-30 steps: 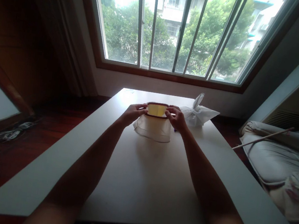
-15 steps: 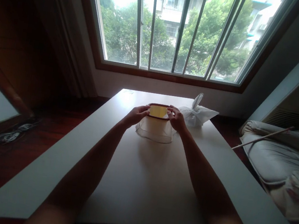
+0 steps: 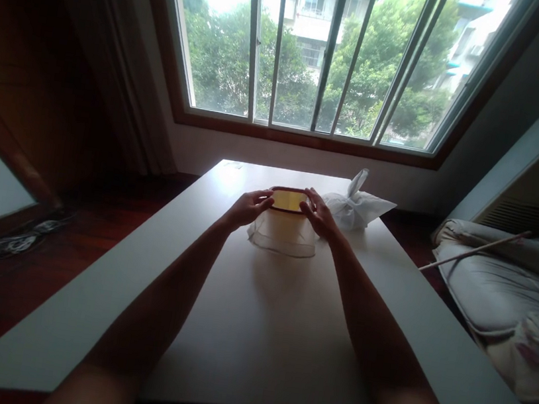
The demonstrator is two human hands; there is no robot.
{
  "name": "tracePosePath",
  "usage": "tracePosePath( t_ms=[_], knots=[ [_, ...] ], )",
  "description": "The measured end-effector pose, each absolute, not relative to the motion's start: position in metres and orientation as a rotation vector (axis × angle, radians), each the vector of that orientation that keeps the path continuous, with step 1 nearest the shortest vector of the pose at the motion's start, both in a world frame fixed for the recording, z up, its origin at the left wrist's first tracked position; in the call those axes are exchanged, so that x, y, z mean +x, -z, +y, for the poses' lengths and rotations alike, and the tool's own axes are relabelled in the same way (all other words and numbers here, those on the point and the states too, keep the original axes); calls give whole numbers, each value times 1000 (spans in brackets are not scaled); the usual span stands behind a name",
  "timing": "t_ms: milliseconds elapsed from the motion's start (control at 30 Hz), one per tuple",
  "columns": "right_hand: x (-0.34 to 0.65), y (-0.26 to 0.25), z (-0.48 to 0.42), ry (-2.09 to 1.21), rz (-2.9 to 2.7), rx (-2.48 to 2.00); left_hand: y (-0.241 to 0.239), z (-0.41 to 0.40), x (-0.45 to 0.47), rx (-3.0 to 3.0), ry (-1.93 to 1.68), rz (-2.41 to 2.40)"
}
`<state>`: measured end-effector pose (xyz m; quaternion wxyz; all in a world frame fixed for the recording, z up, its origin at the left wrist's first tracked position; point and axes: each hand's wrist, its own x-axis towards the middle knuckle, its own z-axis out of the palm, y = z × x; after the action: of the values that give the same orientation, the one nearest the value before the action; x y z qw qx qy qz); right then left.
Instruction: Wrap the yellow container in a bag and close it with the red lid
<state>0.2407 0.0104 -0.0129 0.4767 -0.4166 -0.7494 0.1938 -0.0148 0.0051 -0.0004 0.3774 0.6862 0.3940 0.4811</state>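
Note:
A clear plastic container (image 3: 283,234) with a red-rimmed yellow lid (image 3: 288,200) stands on the white table (image 3: 255,307), toward its far end. My left hand (image 3: 247,209) grips the lid's left edge with fingers curled over it. My right hand (image 3: 318,216) holds the lid's right edge the same way. Both forearms stretch out across the table toward it.
A knotted white plastic bag (image 3: 356,205) lies just right of the container. A large barred window (image 3: 321,49) fills the far wall. Bedding and a thin stick (image 3: 473,250) lie on the floor at the right. Dark wooden floor and cables sit to the left.
The container has sunk a little lower onto the table and my hands have followed it down, with the fingers now further over the lid.

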Motion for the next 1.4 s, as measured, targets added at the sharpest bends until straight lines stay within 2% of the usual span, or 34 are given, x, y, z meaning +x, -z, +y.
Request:
tracePosePath(
  t_ms=[600,1200,1400],
  knots=[
    [250,8,9,-450,-1927,-994,11,12,-9,1832,-1294,1149],
    [244,1,-6,-180,-2078,-1059,14,13,-4,1719,-1346,1147],
    [243,10,-1,-279,-2024,-1035,15,14,-4,1719,-1366,1150]
  ],
)
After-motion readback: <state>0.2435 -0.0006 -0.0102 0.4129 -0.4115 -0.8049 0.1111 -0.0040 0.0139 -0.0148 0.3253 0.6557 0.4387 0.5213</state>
